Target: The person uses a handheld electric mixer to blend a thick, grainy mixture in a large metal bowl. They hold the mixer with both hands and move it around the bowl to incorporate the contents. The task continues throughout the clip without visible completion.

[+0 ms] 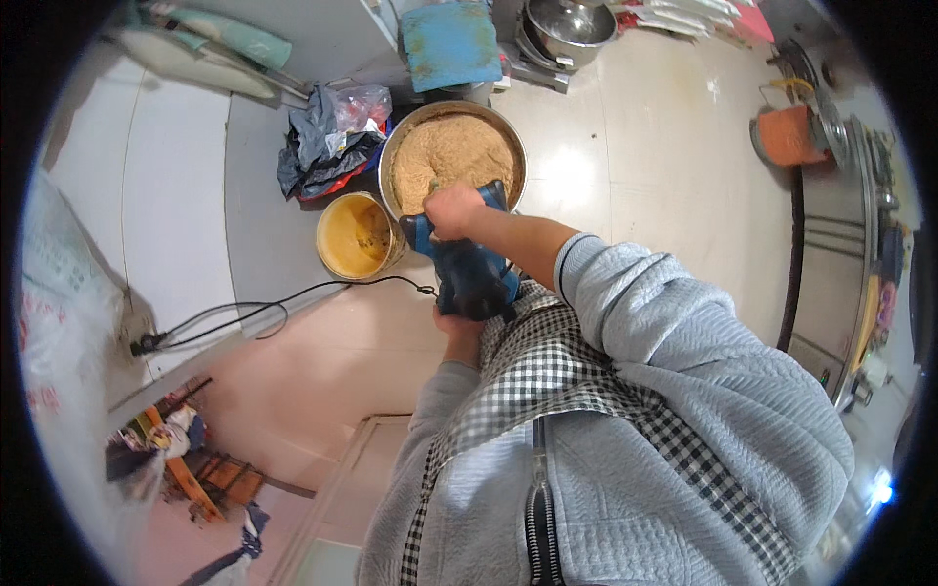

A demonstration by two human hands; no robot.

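Observation:
A blue and black corded electric hand mixer (pixel 473 275) points away from me over a large round metal pot (pixel 519 157). Thick tan-brown paste (pixel 454 150) fills much of the pot, with a hollow in its surface on the left. My right hand (pixel 456 210) is closed around the front of the mixer, between its two projecting ends. At the rear, my left hand (pixel 456 321) holds the mixer from below, its fingers mostly hidden by the body. The mixing shaft is largely hidden by my right hand.
A yellow-stained bucket (pixel 338 236) stands left of the pot, near crumpled plastic bags (pixel 315 146). The black power cord (pixel 322 287) runs left to a plug (pixel 149 343). A worn blue board (pixel 451 45) lies beyond the pot; metal bowls (pixel 571 33) are farther right.

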